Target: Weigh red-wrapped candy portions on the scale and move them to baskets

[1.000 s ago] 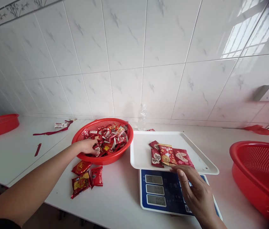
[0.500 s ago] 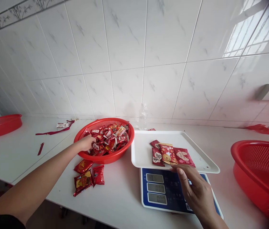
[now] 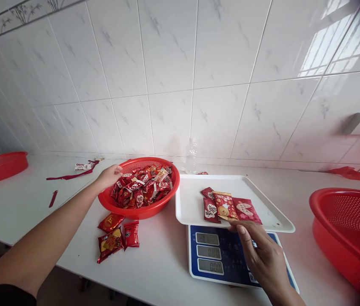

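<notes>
My left hand [image 3: 110,176] is at the left rim of a red plastic basket [image 3: 154,211], its fingers curled together; what they hold, if anything, is hidden. Inside the basket lies a heap of small red snack packets [image 3: 141,187]. My right hand [image 3: 261,250] hovers over the front of a blue-and-white digital scale [image 3: 208,272], holding nothing visible. Its fingers are stretched out with the thumb apart, and the fingertips reach the front edge of the scale's white tray [image 3: 192,202]. On that tray rest several packets, among them a gold-edged red cookie packet [image 3: 225,206] beside the fingertips.
Three red packets [image 3: 111,244] lie on the white table before the basket. A clear plastic bottle [image 3: 192,155] stands by the tiled wall. Red baskets are at the right [image 3: 336,238] and far left [image 3: 4,168]. A lanyard with a card [image 3: 82,166] lies at the left.
My left hand has come out of the packets, moving up and left to the basket's rim. The packets near it have shifted. My right hand stays nearly still.
</notes>
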`<state>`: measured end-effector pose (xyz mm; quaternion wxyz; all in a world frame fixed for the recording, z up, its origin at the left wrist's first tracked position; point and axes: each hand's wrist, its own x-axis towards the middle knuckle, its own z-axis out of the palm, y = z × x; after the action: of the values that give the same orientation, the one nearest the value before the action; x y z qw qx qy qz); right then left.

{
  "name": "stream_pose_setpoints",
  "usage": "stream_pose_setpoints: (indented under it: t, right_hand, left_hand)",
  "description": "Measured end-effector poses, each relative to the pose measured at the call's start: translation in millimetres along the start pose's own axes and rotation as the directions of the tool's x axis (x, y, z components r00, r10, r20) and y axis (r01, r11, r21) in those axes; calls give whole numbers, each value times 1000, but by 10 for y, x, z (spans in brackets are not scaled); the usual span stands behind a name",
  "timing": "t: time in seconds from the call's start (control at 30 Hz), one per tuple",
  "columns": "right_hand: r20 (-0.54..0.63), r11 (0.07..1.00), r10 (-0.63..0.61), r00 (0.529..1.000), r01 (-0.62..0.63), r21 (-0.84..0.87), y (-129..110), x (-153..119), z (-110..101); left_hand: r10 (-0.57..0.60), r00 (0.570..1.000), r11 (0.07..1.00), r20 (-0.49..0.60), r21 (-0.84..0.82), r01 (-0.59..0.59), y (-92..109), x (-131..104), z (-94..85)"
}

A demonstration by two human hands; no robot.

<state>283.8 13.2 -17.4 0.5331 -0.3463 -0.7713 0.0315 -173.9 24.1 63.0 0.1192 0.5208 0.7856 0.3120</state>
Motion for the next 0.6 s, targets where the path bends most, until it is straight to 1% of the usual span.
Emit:
stream_pose_setpoints:
  t: [0.07, 0.13, 0.3, 0.43, 0.53, 0.6]
  right_hand:
    - [15, 1000, 6, 1000, -6, 1, -4, 2, -2]
    - [17, 1000, 0, 1000, 0, 6, -2, 1, -1]
    - [2, 1000, -5, 1000, 5, -4, 23, -10, 11]
    - [-3, 1000, -11, 1000, 11, -2, 26, -5, 13]
    - [-5, 1000, -4, 1000, 4, 1, 19, 0, 8]
    - [-13, 1000, -5, 1000, 5, 8, 18, -2, 5]
  left_hand:
    - [-18, 1000, 990, 18, 141, 16, -92, 19, 8]
    - [-11, 999, 966, 53, 259, -3, -148, 25, 49]
    - [-19, 994, 889, 107, 456, -32, -143, 97, 163]
    - [-19, 991, 854, 131, 518, -52, -102, 199, 195]
    - [-30, 991, 859, 134, 511, -43, -94, 242, 193]
    - [-57, 989, 875, 133, 483, -15, -99, 251, 173]
